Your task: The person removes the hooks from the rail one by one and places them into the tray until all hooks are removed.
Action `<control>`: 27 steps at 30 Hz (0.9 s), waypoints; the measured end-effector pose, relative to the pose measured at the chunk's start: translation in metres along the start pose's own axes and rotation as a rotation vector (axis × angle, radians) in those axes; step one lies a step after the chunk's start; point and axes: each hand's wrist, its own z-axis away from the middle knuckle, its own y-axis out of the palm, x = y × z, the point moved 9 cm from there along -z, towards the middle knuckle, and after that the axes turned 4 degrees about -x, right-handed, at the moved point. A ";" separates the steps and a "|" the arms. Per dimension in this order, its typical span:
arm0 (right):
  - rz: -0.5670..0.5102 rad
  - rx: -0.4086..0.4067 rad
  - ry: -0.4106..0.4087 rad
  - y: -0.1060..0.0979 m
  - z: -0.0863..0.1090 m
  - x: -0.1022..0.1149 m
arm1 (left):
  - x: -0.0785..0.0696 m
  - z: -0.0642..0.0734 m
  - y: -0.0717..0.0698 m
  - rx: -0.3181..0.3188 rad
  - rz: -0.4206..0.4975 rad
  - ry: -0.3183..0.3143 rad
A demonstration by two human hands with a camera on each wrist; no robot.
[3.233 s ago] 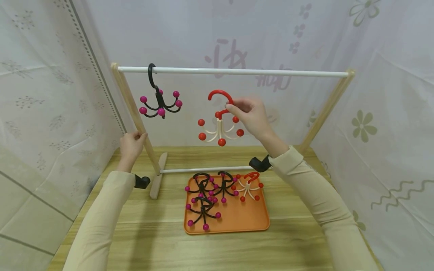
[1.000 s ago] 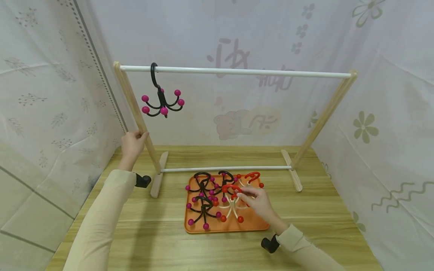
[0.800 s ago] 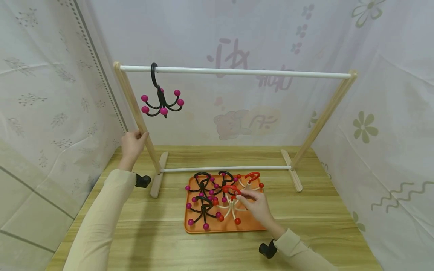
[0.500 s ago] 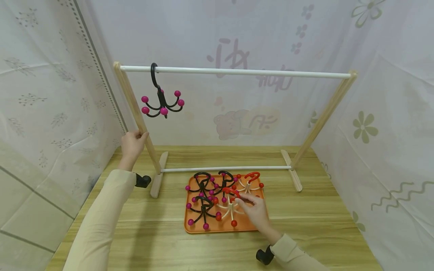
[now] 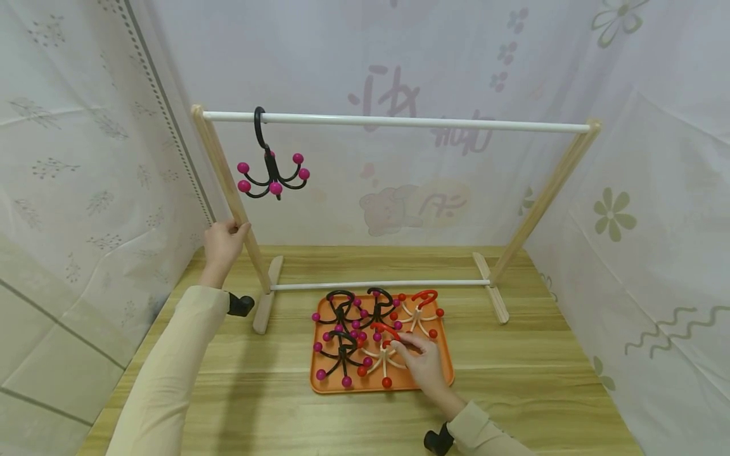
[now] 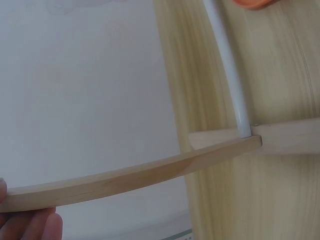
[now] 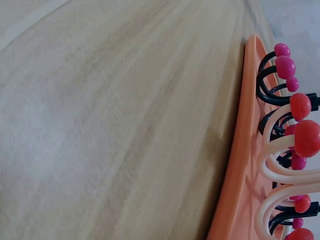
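Note:
My left hand (image 5: 222, 247) grips the left wooden post (image 5: 221, 168) of a hanging rack; its fingertips (image 6: 32, 225) lie along the post's underside in the left wrist view. With thumb and fingers, my right hand (image 5: 426, 367) pinches the red hook of a cream claw-shaped hanger (image 5: 384, 349) with red balls. That hanger is low over the orange tray (image 5: 436, 364), beside a black hanger (image 5: 342, 350) with pink balls. Whether it bears on the tray is unclear. In the right wrist view the hanger's cream arms (image 7: 282, 172) show, but the hand does not.
One black hanger (image 5: 270, 166) hangs near the left end of the white top bar (image 5: 399, 120). More black hangers (image 5: 377, 310) and another red and cream hanger (image 5: 419, 312) lie on the tray. The lower bar (image 5: 376, 284) runs just behind it. Patterned curtains surround the wooden table (image 5: 513, 392).
The right hand has brought the red and cream hanger down from in front of the rack to the tray, then slightly left and nearer. The left hand has stayed on the post.

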 end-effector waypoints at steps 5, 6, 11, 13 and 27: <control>0.011 -0.010 -0.006 0.000 0.002 -0.003 | 0.000 0.000 0.001 -0.002 -0.002 -0.001; 0.010 -0.009 -0.006 0.001 0.002 -0.004 | 0.000 0.000 0.001 -0.001 -0.004 0.000; 0.000 -0.003 0.010 0.002 0.005 -0.008 | 0.000 0.000 0.001 0.003 -0.005 0.002; 0.004 -0.004 0.023 0.002 0.006 -0.010 | -0.001 0.000 0.001 0.002 -0.004 0.000; 0.000 0.002 0.137 -0.001 0.006 -0.020 | 0.001 -0.001 0.002 0.012 -0.010 0.004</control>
